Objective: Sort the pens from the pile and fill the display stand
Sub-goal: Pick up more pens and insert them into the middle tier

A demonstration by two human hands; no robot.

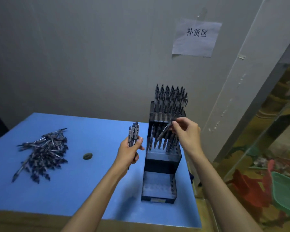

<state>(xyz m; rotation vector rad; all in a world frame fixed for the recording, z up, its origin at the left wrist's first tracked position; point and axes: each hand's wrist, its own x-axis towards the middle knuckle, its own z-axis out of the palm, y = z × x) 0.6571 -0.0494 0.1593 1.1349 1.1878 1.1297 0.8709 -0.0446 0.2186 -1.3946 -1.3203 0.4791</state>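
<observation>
- Right hand (187, 133) is up at the display stand (162, 158), fingertips pinching a single pen (165, 131) near its upper end; the pen tilts, its lower end down among the pens of the middle tier.
- Left hand (131, 153) sits just left of the stand, fingers and thumb curled round a small bundle of pens (134, 133), held upright, ends sticking up above the fist.
- The stand is a dark stepped rack near the right edge of the blue table (84, 190): top tier (170, 99) at the back packed with upright pens, middle tier (161, 143) partly filled, open holes showing on its right side.
- Lowest front tier (158, 186) shows rows of holes and no pens that can be made out.
- Over on the left of the table, well apart from the stand, lies the loose pile of pens (43, 151), jumbled and crossing each other, a few stragglers poking out at the edges.
- Between pile and left hand, a small dark oval object (87, 156) lies on the blue surface; what it is cannot be told.
- On the wall (74, 56) behind, a sheet of paper (197, 37) with handwritten characters is stuck up above the stand.
</observation>
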